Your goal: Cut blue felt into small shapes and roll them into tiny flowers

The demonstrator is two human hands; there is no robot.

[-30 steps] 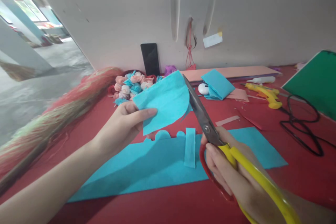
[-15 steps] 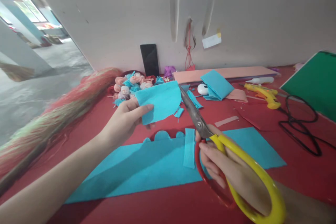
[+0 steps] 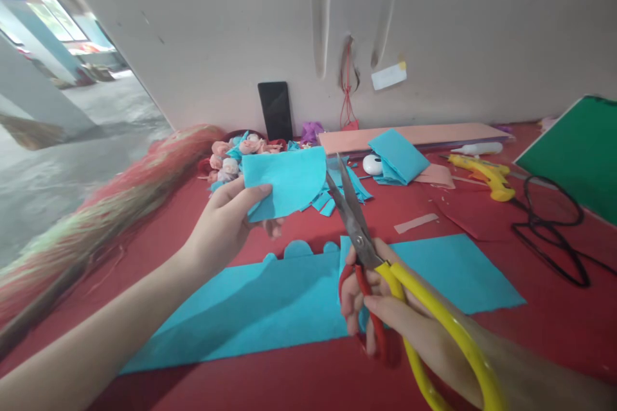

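My left hand (image 3: 229, 212) pinches a piece of blue crepe paper (image 3: 292, 180) by its left side, raised over the table; its lower right corner is rounded. Scissors (image 3: 360, 236) with one yellow and one red handle are held in my right hand (image 3: 419, 334). Their blades are spread apart, tips just right of the paper and not clearly touching it. Under both hands lies a long blue crepe paper sheet (image 3: 241, 308), with small rounded blue pieces (image 3: 297, 249) at its far edge. Blue scraps (image 3: 354, 186) are scattered behind the blades.
Paper flowers (image 3: 226, 164) sit at the back left, near an upright black phone (image 3: 276, 109). Folded blue paper (image 3: 399, 155) rests by a white earbud case (image 3: 372, 165). A yellow glue gun (image 3: 484, 173) with black cord lies right, before a green board (image 3: 578, 148).
The scissors have opened and shifted slightly left and down. My left hand has moved the paper a little left, and its lower right corner looks more rounded.
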